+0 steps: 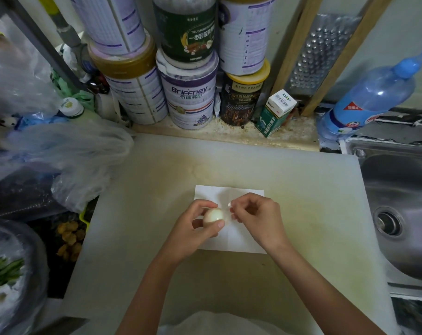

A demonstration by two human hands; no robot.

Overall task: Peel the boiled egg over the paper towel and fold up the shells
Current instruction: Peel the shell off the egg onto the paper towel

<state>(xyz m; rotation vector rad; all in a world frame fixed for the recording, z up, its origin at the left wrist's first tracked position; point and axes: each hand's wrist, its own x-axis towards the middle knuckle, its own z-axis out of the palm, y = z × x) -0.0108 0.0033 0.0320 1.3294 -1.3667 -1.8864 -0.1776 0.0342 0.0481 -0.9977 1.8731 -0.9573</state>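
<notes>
Cradled in the left hand (200, 226), fingers curled around it and thumb pressed on its near side: the boiled egg (213, 215), held just above the paper towel (239, 238) spread flat on the table (157, 238). Looks mostly bare and pale on the visible side, though how much shell remains underneath cannot be told. Just to its right, pinched between thumb and fingertips of the right hand (256, 213): a small white shell fragment (228, 204), lifted clear of the egg and hanging over the towel. Likely risks from here: a wet, smooth egg slipping out of a loose grip and rolling off the towel toward the table edge; a nail digging too deep and gouging the white; small chips dropped beyond the towel, which would then escape the fold-up. Few if any shell pieces visible on the towel itself, too small or pale to be sure. Around the work, going left to right: crumpled plastic bags (67, 153) spilling onto the table's far left corner, a stack of tins (188, 93) along the back wall, a small green carton (276, 112), a metal grater (326, 49) leaning upright, a blue bottle (367, 95), then the sink (403, 213) just beside the table's right edge. Nothing crowding the towel; open table on all sides.
</notes>
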